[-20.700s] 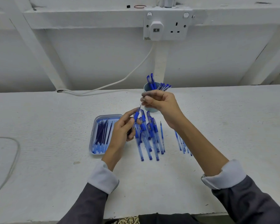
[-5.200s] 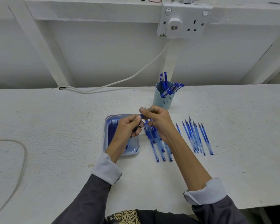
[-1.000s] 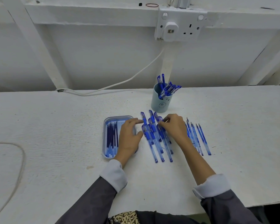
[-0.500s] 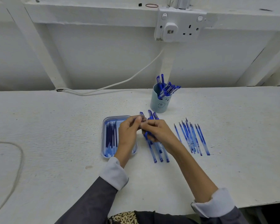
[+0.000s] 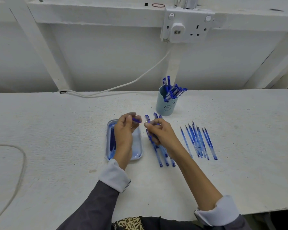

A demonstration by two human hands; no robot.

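left hand (image 5: 123,131): pinching a small blue piece (image 5: 136,120) between thumb and fingers, its thin point sticking out to the right

right hand (image 5: 163,135): fingers curled round a blue pen (image 5: 149,136), far end up at the fingertips, barrel running back to the near side under the palm

the gap: hands just beside each other, not touching; the piece lies left-right and the pen roughly near-far

tray (image 5: 138,151): right under the left hand, with thin blue bits along its left side; if the piece gets dropped there, the left hand is clearly the nearer one

loose pens (image 5: 165,156): on the tabletop (image 5: 56,130) under the right wrist, all lying near-far

capless row (image 5: 199,141): further right, tips pointing far

cup (image 5: 165,107): just past the right hand, holding capped pens
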